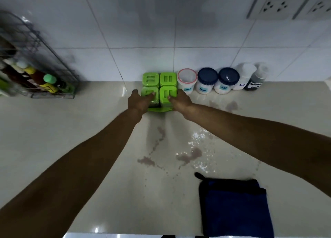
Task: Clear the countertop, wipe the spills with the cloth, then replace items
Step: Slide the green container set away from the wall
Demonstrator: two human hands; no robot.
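Observation:
A green spice rack (159,84) with several green-lidded jars stands on the pale countertop (71,139) against the tiled wall. My left hand (140,101) grips its front left side, thumb on a lid. My right hand (180,101) grips the front right side the same way. Brown liquid spills (189,156) and scattered white powder (198,137) lie on the counter in front of the rack. A folded dark blue cloth (236,207) rests near the front edge at the right.
To the right of the rack stand a clear-lidded tub (187,80), two blue-lidded tubs (217,80), a white salt bottle (244,79) and a dark-filled bottle (256,80). A wire rack with sauce bottles (39,80) stands at the left. Wall sockets (279,5) sit at upper right.

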